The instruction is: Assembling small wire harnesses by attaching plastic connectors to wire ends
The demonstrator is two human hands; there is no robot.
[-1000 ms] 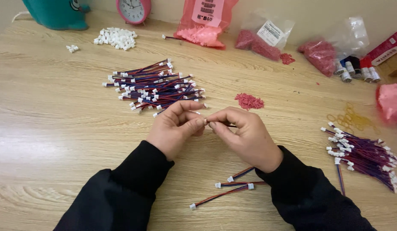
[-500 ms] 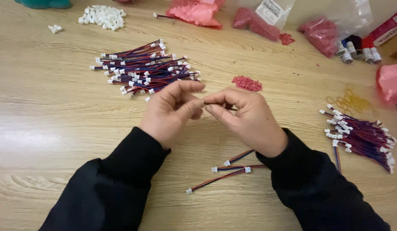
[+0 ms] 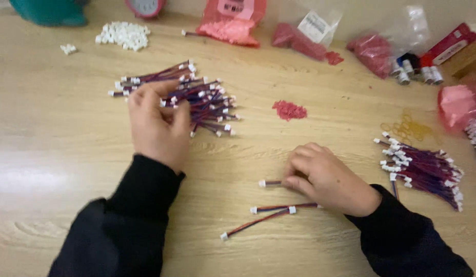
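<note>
My left hand point(image 3: 157, 123) reaches into a pile of short red-and-purple wires with white plug ends point(image 3: 197, 97) on the wooden table point(image 3: 58, 154); its fingers curl over the wires at the pile's left side. My right hand point(image 3: 328, 177) rests low on the table and pinches one short wire point(image 3: 269, 183) by its end, laying it down. Just below it lie two more loose wires point(image 3: 263, 213) with white plugs. Both arms wear black sleeves.
A second wire bundle point(image 3: 425, 169) lies at the right. A small heap of red bits point(image 3: 289, 110), yellow rubber bands point(image 3: 410, 128), white connectors point(image 3: 122, 35), pink and red bags point(image 3: 230, 23), a teal object and a red clock edge line the far side.
My hands were together at the middle working one wire. They have parted: the left went up-left into the pile, the right came down with the wire to the loose ones.
</note>
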